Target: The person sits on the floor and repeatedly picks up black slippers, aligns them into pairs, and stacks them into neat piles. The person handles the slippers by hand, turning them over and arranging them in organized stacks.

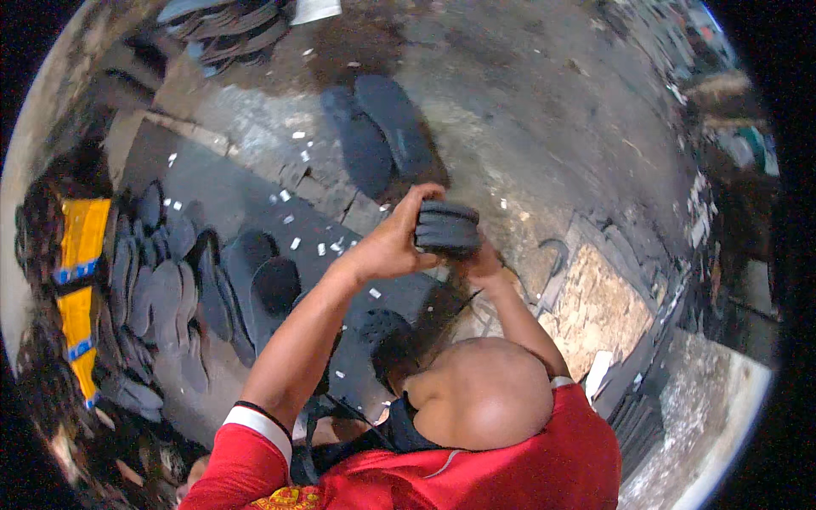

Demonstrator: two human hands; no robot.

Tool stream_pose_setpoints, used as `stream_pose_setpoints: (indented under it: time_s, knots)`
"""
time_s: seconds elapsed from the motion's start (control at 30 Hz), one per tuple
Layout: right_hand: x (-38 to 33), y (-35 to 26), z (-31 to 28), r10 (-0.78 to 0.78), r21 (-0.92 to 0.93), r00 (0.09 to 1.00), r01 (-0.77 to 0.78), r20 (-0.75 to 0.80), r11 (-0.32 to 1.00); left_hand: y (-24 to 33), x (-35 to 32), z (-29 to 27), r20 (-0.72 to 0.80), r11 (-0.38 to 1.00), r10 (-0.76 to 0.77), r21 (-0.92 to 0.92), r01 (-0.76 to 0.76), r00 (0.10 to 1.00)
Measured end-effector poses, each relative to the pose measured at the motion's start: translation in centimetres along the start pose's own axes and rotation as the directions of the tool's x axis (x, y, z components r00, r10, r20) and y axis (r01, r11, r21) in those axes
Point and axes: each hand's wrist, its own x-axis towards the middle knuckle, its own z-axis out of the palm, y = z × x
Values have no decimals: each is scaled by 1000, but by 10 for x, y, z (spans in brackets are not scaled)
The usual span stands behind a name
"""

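Note:
Between my two hands is a short stack of dark grey shoe soles (pixel 447 228), seen end-on and held up in front of me. My left hand (pixel 398 236) wraps the stack's left side, thumb below and fingers over the top. On the right side, my right hand (pixel 483 262) closes on it too, its fingers partly hidden behind the stack. Just beyond, a pair of long dark soles (pixel 393 119) lies side by side on the floor. Many loose grey soles (pixel 161 297) are spread to the left of my left forearm, some overlapping.
Another heap of soles (pixel 234 30) lies at the far left, beside a white sheet (pixel 314 8). Small white scraps (pixel 296 244) dot the floor. A pale wooden board (pixel 599 306) is at the right, with dark strips around it. Yellow-and-blue packaging (pixel 83 234) sits at the left edge.

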Motion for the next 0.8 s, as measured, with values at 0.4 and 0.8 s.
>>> stream_pose_setpoints:
  time_s: [0.4, 0.8]
  knots:
    - [-15, -174, 112, -32, 533, 975, -93, 220, 841, -1, -117, -29, -423, 602, -569, -799, 6, 705]
    - [-22, -194, 140, -24, 473, 960, -116, 280, 874, 6, -152, -37, -532, 596, -574, -793, -129, 622]
